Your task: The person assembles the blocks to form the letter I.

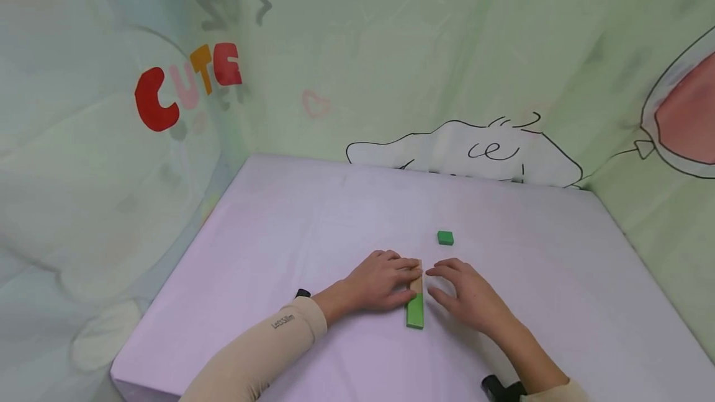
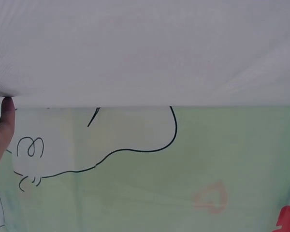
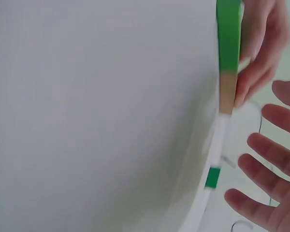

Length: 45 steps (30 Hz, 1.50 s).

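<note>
A light green block (image 1: 415, 312) and a bare-wood block (image 1: 416, 282) lie end to end in a line on the table, the wood one farther from me. My left hand (image 1: 385, 281) lies along their left side, its fingertips touching the blocks and partly covering the wood. Just right of the line, my right hand (image 1: 472, 296) hovers with spread fingers, apart from the blocks and holding nothing. In the right wrist view the right hand's fingers (image 3: 268, 176) are loosely extended. A small dark green block (image 1: 445, 237) sits alone beyond both hands.
A pale lilac cloth covers the table (image 1: 313, 216). Behind and beside it hang printed fabric walls (image 1: 391, 48) with letters and line drawings. Black wrist-camera parts (image 1: 499, 389) show at the right wrist.
</note>
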Each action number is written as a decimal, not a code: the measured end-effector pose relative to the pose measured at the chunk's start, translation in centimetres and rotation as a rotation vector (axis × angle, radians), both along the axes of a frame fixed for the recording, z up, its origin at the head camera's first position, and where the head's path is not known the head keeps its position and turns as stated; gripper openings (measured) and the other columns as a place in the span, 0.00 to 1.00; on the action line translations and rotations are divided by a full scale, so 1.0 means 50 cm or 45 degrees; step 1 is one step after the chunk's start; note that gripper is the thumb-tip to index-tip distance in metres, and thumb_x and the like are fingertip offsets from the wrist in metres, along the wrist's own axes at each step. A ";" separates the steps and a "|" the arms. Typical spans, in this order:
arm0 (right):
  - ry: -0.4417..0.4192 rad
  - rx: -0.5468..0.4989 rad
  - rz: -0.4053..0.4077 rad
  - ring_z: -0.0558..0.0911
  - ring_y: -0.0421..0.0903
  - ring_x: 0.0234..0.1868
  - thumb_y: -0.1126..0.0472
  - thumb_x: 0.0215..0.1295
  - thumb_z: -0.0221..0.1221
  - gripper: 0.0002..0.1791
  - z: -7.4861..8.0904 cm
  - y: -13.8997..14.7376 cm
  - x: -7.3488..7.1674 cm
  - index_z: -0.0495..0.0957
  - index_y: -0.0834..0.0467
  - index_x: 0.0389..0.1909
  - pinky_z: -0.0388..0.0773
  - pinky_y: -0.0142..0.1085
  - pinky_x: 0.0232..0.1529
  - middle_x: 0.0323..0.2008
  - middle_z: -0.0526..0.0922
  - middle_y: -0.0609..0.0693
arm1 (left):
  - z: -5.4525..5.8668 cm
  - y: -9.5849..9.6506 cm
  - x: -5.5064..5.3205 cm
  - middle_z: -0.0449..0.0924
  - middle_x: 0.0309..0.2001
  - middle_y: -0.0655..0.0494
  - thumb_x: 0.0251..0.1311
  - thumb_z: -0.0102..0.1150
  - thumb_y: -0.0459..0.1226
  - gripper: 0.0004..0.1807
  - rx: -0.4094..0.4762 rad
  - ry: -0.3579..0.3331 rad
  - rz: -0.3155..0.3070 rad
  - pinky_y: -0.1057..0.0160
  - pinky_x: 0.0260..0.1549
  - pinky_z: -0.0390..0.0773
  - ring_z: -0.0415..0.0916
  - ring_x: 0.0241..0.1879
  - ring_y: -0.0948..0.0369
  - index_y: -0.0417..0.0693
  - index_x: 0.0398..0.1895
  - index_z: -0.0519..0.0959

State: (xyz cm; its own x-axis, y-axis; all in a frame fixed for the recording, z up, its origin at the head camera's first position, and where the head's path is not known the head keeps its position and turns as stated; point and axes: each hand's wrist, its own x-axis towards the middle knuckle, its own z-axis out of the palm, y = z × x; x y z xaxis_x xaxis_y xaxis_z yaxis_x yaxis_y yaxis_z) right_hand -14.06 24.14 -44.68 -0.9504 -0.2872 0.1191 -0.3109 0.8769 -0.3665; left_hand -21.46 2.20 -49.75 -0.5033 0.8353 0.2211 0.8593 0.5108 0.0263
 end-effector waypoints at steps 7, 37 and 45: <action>0.034 -0.004 -0.145 0.77 0.66 0.62 0.58 0.69 0.65 0.20 -0.006 0.028 -0.057 0.81 0.61 0.59 0.75 0.63 0.60 0.60 0.79 0.65 | -0.001 -0.002 -0.003 0.72 0.73 0.65 0.76 0.47 0.56 0.27 -0.023 -0.026 0.010 0.57 0.60 0.75 0.75 0.65 0.59 0.61 0.73 0.75; -0.106 0.114 -0.342 0.75 0.72 0.61 0.58 0.69 0.59 0.27 -0.041 0.044 -0.194 0.74 0.64 0.67 0.75 0.67 0.55 0.63 0.74 0.73 | -0.002 -0.004 0.011 0.67 0.76 0.69 0.78 0.42 0.58 0.28 -0.039 -0.063 0.105 0.32 0.69 0.62 0.68 0.71 0.54 0.67 0.76 0.70; -0.103 0.188 -0.320 0.79 0.70 0.56 0.60 0.70 0.60 0.25 -0.039 0.036 -0.208 0.75 0.65 0.65 0.78 0.65 0.51 0.59 0.77 0.73 | 0.000 -0.002 0.017 0.62 0.79 0.68 0.79 0.41 0.57 0.29 -0.052 -0.165 0.142 0.32 0.69 0.62 0.67 0.73 0.52 0.67 0.78 0.66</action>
State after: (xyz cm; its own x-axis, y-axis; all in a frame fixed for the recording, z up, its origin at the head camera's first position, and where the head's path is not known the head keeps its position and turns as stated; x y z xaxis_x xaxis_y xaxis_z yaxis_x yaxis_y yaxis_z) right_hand -24.45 25.97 -46.63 -0.9986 -0.0503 0.0148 -0.0524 0.9683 -0.2441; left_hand -20.62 2.08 -49.77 -0.6153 0.7798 0.1151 0.7881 0.6055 0.1106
